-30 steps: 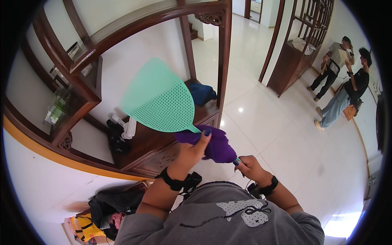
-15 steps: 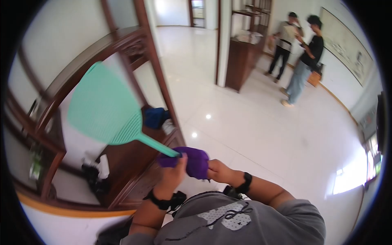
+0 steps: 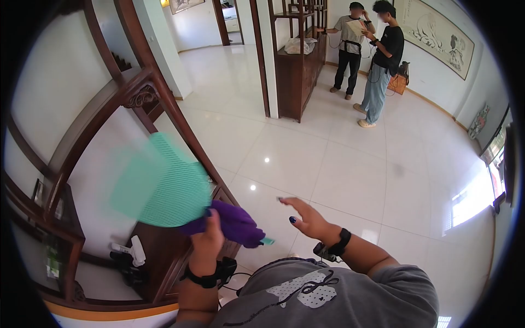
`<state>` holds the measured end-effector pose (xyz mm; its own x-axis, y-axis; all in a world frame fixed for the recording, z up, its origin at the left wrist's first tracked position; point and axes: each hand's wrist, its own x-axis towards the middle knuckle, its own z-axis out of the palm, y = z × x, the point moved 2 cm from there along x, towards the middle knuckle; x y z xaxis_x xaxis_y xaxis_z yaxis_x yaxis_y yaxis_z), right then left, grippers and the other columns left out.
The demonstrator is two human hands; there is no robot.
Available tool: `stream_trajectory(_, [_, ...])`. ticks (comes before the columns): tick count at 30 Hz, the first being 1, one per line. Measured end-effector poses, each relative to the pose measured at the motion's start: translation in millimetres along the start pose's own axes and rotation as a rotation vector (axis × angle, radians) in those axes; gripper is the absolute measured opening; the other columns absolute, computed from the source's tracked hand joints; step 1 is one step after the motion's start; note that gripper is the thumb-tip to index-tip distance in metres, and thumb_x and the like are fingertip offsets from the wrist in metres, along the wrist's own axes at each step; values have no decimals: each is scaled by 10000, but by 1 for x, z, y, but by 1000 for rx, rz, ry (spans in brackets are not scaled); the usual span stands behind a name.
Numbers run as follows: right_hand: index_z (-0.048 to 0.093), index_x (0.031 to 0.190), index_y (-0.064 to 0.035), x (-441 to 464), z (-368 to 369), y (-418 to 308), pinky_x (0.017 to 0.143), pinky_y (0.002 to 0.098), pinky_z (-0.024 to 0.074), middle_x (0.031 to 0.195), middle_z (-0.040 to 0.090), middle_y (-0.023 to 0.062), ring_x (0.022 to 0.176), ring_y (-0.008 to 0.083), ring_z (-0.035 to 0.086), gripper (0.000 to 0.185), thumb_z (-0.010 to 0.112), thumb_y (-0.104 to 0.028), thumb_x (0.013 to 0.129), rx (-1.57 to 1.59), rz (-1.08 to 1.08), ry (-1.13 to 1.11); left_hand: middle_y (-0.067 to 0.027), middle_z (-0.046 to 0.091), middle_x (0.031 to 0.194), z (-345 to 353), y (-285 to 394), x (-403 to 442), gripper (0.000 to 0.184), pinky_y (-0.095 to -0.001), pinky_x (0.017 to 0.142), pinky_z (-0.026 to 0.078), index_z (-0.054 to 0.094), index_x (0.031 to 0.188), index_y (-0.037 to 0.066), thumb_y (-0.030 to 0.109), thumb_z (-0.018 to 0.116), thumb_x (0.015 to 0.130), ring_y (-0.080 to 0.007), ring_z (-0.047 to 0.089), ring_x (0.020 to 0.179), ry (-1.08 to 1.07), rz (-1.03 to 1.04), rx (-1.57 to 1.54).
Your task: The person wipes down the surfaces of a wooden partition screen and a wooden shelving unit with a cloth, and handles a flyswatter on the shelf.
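My left hand (image 3: pixel 206 241) is closed around a purple cloth (image 3: pixel 236 223) and the mint-green fly swatter (image 3: pixel 178 188) inside it. The swatter's broad mesh head points up and left, its outer part smeared by motion. Cloth wraps the handle, and a short green end of it pokes out at the right. Off to the right of the cloth, my right hand (image 3: pixel 313 221) holds nothing, with fingers apart and dark nails showing. Both wrists wear black bands.
A dark wooden cabinet (image 3: pixel 156 262) with a carved frame stands close on the left, a white object (image 3: pixel 134 250) on it. Farther off, two people (image 3: pixel 377 65) stand by a wooden shelf unit (image 3: pixel 295 82). Glossy white tiles (image 3: pixel 339 169) cover the floor.
My right hand has let go of the purple cloth and moved right, opening. The cloth has slid over the swatter's handle up to its head. The view has shifted slightly.
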<state>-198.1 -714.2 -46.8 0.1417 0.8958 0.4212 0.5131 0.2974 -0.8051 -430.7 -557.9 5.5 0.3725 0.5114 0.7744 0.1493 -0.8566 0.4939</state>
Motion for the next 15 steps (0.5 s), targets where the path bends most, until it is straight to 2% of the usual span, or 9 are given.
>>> stream_trajectory(3, [481,1306,-22,23,-11,-48,1059,407,335,1341,455,189,1284,339,403,497,604,-236,874,214,-136,-61,-85,658,925,29,53,14,137,-349,678,504,637,987,33,130,574,914,-248,632,767,-609,-347,-535])
stream_trajectory(5, [474,1322,-32,33,-7,-65,1077,421,307,1364,445,158,1329,314,353,504,619,-223,879,367,-241,-151,-72,654,841,56,54,-4,152,-334,653,504,633,1013,56,150,603,898,-220,631,725,-788,-208,-434])
stream_trajectory(6, [475,1341,-43,30,-5,-60,1106,477,240,1369,449,170,1312,355,371,499,577,-284,916,397,-295,-239,-65,650,797,71,48,-17,164,-325,637,504,630,1024,65,158,616,890,-205,629,698,-840,-176,-437])
stream_trajectory(7, [525,1292,-34,30,-8,-64,1104,447,255,1351,468,178,1317,342,372,416,565,-225,925,327,-313,-305,-57,645,758,74,52,-16,179,-316,620,499,630,1026,60,162,635,879,-191,623,667,-766,-151,-505])
stream_trajectory(9, [597,1161,-8,22,0,-71,995,403,398,1187,577,178,1152,313,524,283,556,-127,907,549,-73,-72,-40,633,680,78,61,-15,214,-297,585,489,631,1029,52,170,672,856,-163,610,604,-622,-87,-630])
stream_trajectory(11, [605,1112,4,23,-21,-77,875,366,458,1082,609,144,994,252,570,238,541,-59,892,306,-26,79,-52,657,730,73,56,-26,201,-292,621,490,651,993,39,184,676,856,-161,613,632,-739,-344,-576])
stream_trajectory(12, [609,1088,10,22,-33,-75,814,347,488,1030,625,127,916,221,592,220,534,-24,884,187,-2,147,-67,668,763,73,53,-29,174,-282,618,487,667,965,40,179,667,861,-155,601,621,-753,-337,-571])
stream_trajectory(13, [590,1072,27,22,-43,-74,695,325,494,899,628,82,774,182,580,213,510,-8,877,106,-160,343,-72,670,769,72,50,-32,174,-283,622,486,665,964,39,179,664,862,-153,603,630,-756,-365,-578])
stream_trajectory(15, [554,1090,18,21,-56,-56,728,307,478,949,587,68,821,143,544,209,493,-58,905,350,-118,496,-82,673,780,68,42,-36,173,-285,630,485,662,963,37,179,659,865,-147,607,648,-741,-423,-574])
